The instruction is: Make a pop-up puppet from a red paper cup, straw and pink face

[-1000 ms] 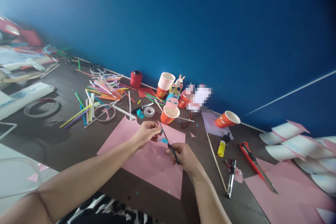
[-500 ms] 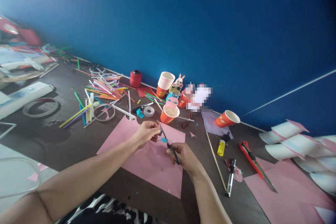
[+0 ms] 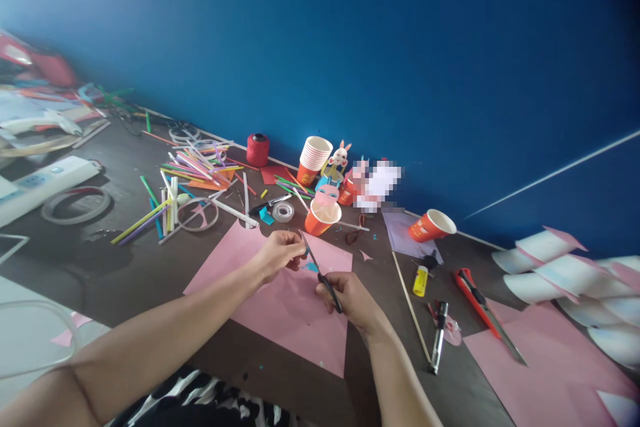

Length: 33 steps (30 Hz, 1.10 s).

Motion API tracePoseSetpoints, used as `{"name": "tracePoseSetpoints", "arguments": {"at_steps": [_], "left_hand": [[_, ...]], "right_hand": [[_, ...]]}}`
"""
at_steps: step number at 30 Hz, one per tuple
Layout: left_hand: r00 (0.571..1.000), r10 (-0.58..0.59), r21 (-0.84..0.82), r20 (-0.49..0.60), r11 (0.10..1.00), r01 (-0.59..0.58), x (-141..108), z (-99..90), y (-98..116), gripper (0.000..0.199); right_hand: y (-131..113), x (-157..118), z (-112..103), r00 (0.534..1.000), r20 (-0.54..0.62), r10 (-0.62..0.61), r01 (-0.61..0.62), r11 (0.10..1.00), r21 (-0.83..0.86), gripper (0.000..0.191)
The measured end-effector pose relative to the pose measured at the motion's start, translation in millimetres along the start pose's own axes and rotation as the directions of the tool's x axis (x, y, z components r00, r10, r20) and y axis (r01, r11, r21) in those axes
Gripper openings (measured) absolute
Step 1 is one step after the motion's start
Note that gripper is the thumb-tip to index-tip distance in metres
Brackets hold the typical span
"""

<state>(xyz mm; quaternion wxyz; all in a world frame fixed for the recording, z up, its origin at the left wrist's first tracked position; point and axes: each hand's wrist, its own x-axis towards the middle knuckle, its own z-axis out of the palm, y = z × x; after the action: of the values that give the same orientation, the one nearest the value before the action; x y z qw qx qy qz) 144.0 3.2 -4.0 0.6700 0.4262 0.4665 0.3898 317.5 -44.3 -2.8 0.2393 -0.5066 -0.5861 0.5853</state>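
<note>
My right hand (image 3: 350,300) is closed round the black handles of a pair of scissors (image 3: 329,290), whose blades point up and left toward my other hand. Between the fingertips of my left hand (image 3: 283,253) is pinched a tiny piece of blue paper (image 3: 307,250), right beside the blade tips. Both hands are above a pink sheet of paper (image 3: 300,320) on the dark table. A few blue scraps (image 3: 311,267) lie on that sheet under the scissors. Just beyond stands an orange paper cup (image 3: 323,220) with a pink animal-face cutout (image 3: 327,195).
Drinking straws (image 3: 200,167) and tape rolls (image 3: 283,212) lie to the left, near red thread (image 3: 257,150) and stacked cups (image 3: 315,157). On the right are a tilted cup (image 3: 433,225), a glue stick (image 3: 421,281), a wooden stick (image 3: 411,307), an exposed-blade red cutter (image 3: 483,310) and rolled paper (image 3: 545,267).
The view has shifted very slightly. Both hands, the scissors and the blue piece stay in almost the same place.
</note>
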Motion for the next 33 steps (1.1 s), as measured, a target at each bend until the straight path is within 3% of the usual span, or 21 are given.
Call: {"name": "tracePoseSetpoints", "arguments": {"at_steps": [18, 21, 25, 33], "left_hand": [[1.0, -0.021, -0.049, 0.016, 0.999, 0.022, -1.0, -1.4, 1.6, 0.008], [0.997, -0.074, -0.152, 0.034, 0.985, 0.079, -2.3, -0.8, -0.5, 0.008], [0.98, -0.158, -0.286, 0.119, 0.94, 0.187, -5.8, 2.7, -5.3, 0.013], [0.963, -0.212, -0.311, 0.164, 0.916, 0.255, -11.4, 11.2, -13.3, 0.017]], "right_hand": [[11.9, 2.5, -1.2, 0.999, -0.048, 0.0, 0.0, 1.0, 0.0, 0.03], [5.2, 3.8, 3.0, 0.987, -0.163, -0.015, 0.024, 0.998, 0.055, 0.022], [-3.8, 4.7, 10.2, 0.936, -0.343, -0.071, 0.13, 0.98, 0.152, 0.02], [-2.2, 5.9, 13.9, 0.9, -0.41, -0.148, 0.221, 0.966, 0.135, 0.006]]}}
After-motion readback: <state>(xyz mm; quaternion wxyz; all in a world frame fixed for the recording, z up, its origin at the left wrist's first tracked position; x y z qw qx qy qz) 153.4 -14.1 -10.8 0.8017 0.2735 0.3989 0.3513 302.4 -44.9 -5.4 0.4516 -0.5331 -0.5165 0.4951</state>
